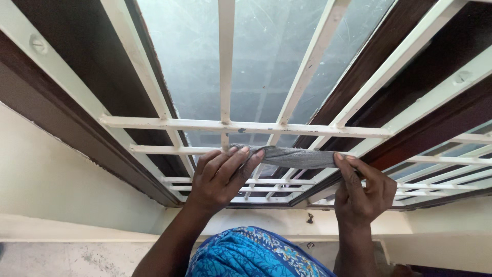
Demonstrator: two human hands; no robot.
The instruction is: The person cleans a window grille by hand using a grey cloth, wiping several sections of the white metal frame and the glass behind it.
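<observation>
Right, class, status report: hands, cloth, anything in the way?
Left hand and right hand each grip an end of the grey cloth. Cloth stretched along a cream grille bar. Upright bars cross its path.

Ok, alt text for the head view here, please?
Two hands stretch a grey cloth along a cream window grille: left hand grips one end, right hand the other. Frosted glass sits behind the bars, in a dark brown frame.
</observation>
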